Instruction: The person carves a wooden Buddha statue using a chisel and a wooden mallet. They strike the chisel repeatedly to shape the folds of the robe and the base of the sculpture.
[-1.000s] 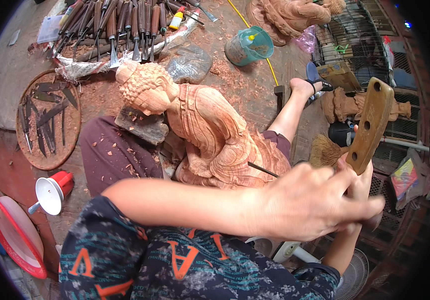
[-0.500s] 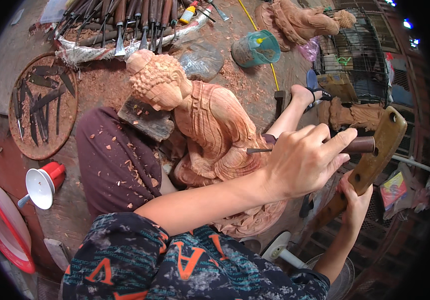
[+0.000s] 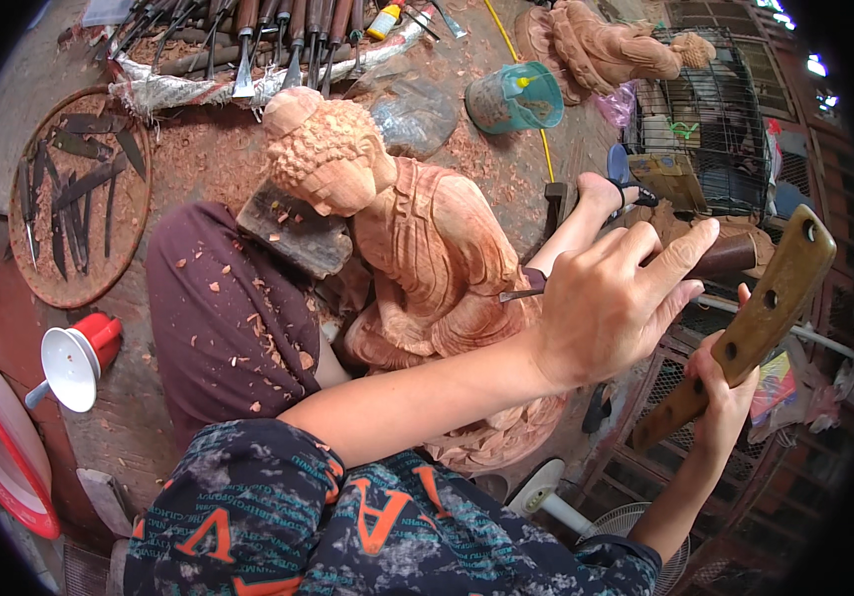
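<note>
My left hand [image 3: 601, 308] curls round the chisel [image 3: 730, 256], seemingly steadying its tip against the carved figure [image 3: 437, 233], while my right hand [image 3: 723, 397] grips the holed bar [image 3: 789, 268].

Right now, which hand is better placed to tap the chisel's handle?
Probably the right hand: it grips the holed bar, close to the handle end of the chisel. The left hand holds that chisel, its tip at the carved figure.

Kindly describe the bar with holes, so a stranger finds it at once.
Start at the carved statue in the middle, then go right, past the chisel, to the right hand. It grips the bar: long, flat, brown, with a row of round holes, unlike the chisel's plain round handle.
</note>
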`<control>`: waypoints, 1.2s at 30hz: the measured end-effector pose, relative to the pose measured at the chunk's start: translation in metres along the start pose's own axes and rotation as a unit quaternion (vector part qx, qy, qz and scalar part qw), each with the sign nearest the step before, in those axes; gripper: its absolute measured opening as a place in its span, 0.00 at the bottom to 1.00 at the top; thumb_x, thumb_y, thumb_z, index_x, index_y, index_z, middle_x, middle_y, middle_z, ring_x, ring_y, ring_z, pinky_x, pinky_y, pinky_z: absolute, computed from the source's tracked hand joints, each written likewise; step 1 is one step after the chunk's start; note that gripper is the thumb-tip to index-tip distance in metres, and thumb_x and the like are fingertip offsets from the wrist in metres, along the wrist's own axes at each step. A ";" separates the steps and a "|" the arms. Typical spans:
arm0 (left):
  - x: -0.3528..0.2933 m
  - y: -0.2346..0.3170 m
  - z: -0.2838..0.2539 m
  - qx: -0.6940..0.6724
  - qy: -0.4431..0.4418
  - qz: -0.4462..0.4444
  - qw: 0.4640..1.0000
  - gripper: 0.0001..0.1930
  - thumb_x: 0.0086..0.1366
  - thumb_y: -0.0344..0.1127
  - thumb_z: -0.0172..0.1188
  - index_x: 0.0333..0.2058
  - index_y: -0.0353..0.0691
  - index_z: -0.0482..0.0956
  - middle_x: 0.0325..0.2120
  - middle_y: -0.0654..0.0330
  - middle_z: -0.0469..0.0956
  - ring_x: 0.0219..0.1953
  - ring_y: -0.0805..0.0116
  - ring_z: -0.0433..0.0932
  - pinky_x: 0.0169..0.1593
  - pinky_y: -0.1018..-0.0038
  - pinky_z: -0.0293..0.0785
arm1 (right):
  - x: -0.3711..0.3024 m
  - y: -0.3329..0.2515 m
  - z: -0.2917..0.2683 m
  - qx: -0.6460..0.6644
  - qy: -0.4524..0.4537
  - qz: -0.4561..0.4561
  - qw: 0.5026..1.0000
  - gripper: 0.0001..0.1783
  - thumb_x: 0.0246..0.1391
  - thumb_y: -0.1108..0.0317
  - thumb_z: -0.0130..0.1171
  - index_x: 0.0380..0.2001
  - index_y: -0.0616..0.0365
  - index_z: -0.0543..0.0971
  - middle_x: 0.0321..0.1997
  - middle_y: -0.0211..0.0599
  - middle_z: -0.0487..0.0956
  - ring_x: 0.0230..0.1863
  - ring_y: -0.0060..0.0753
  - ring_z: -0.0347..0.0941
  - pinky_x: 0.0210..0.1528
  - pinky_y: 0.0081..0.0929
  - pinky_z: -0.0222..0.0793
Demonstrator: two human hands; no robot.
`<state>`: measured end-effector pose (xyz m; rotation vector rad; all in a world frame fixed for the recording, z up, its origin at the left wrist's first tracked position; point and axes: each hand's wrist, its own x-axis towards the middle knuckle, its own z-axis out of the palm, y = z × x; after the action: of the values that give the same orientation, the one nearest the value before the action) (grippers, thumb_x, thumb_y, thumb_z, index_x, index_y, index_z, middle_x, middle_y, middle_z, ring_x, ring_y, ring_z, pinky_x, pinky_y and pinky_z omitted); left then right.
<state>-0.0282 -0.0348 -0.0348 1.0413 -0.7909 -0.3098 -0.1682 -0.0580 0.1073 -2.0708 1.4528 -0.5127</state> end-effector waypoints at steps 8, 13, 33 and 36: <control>0.001 -0.004 0.008 0.044 0.010 -0.034 0.998 0.25 0.54 0.34 0.63 0.54 0.45 0.72 0.36 0.56 0.75 0.30 0.56 0.78 0.30 0.68 0.74 | 0.005 0.019 -0.021 -0.118 0.039 0.021 0.992 0.25 0.49 0.76 0.59 0.52 0.60 0.67 0.28 0.27 0.70 0.27 0.18 0.65 0.33 0.17 0.63; -0.001 -0.009 0.011 0.067 -0.006 -0.049 0.997 0.26 0.56 0.33 0.62 0.55 0.45 0.72 0.31 0.57 0.74 0.29 0.57 0.77 0.30 0.67 0.73 | 0.008 0.021 -0.018 -0.120 0.041 0.018 0.992 0.16 0.49 0.78 0.59 0.43 0.61 0.71 0.29 0.27 0.71 0.29 0.18 0.66 0.33 0.18 0.62; -0.005 0.010 -0.009 0.032 -0.028 -0.043 0.998 0.23 0.55 0.37 0.62 0.51 0.46 0.76 0.29 0.55 0.76 0.30 0.56 0.79 0.31 0.67 0.76 | -0.010 0.022 -0.008 -0.148 0.016 0.039 0.988 0.16 0.48 0.80 0.59 0.41 0.60 0.71 0.30 0.26 0.71 0.30 0.17 0.66 0.34 0.16 0.63; -0.011 0.010 -0.004 -0.007 -0.047 0.002 0.999 0.23 0.54 0.36 0.62 0.51 0.44 0.75 0.24 0.56 0.72 0.27 0.58 0.76 0.28 0.68 0.73 | -0.009 0.034 -0.022 -0.107 0.022 0.049 0.993 0.24 0.47 0.80 0.58 0.50 0.62 0.69 0.29 0.26 0.70 0.29 0.17 0.65 0.33 0.16 0.62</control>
<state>-0.0346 -0.0205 -0.0318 1.0177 -0.8736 -0.3614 -0.2090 -0.0629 0.1031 -2.1491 1.6909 -0.3793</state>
